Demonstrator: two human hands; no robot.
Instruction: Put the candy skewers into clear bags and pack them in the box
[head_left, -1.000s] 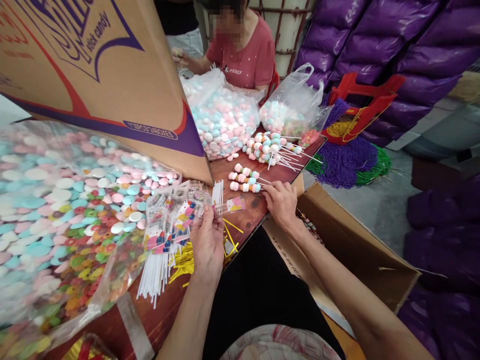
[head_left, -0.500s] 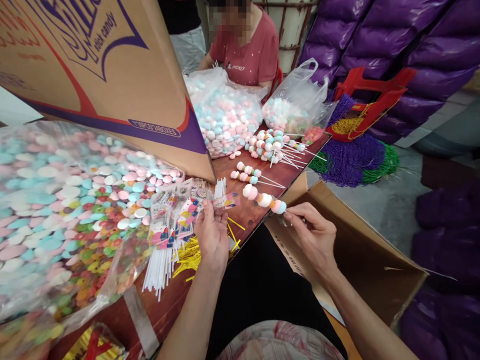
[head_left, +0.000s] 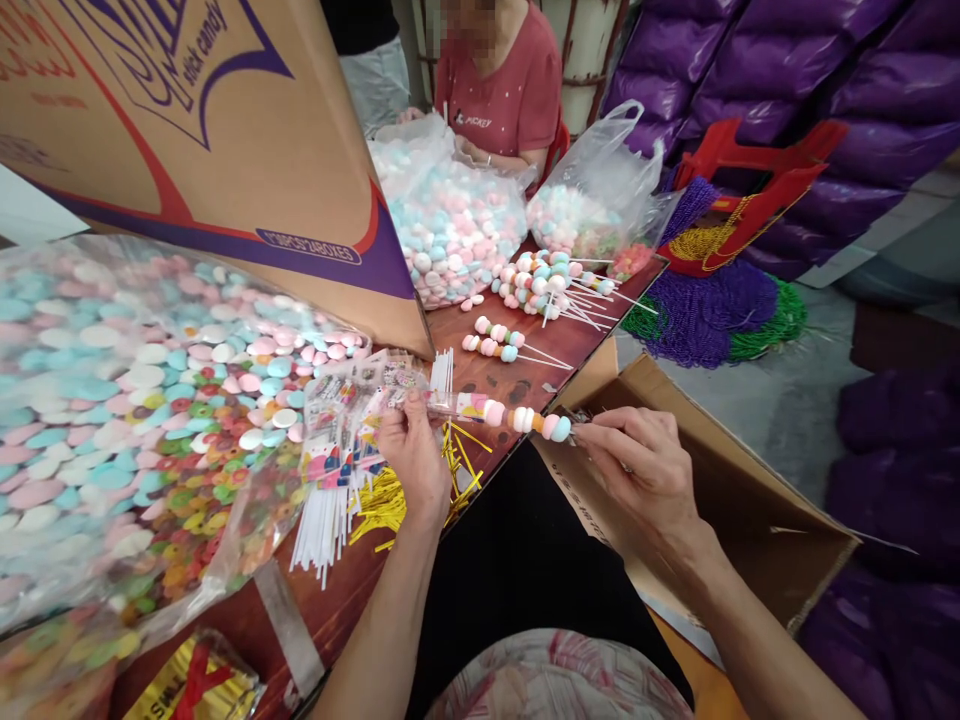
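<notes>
My left hand [head_left: 414,455] is closed, pinching a small clear printed wrapper [head_left: 471,404] between thumb and fingers. My right hand [head_left: 637,462] grips the lower end of a marshmallow skewer [head_left: 525,420], its fingers pressed together just below the blue piece. The skewer lies almost level between my hands, with pink, white, orange and blue candies in a row. Its far end meets the wrapper; how much of it the clear film covers, I cannot tell. By my left hand lie a pile of printed wrappers [head_left: 330,420], white sticks [head_left: 322,530] and yellow twist ties [head_left: 382,505].
A big cardboard box [head_left: 300,190] stands on the table at left, behind a bag of loose candies [head_left: 112,400]. Finished skewers [head_left: 540,280] are heaped farther back. An open carton [head_left: 735,500] sits below my right arm. A co-worker [head_left: 502,90] sits across the table.
My right hand has turned the skewer nearly level and brought its far end to the wrapper. My left hand has shifted slightly left, the wrapper now stretched toward the skewer.
</notes>
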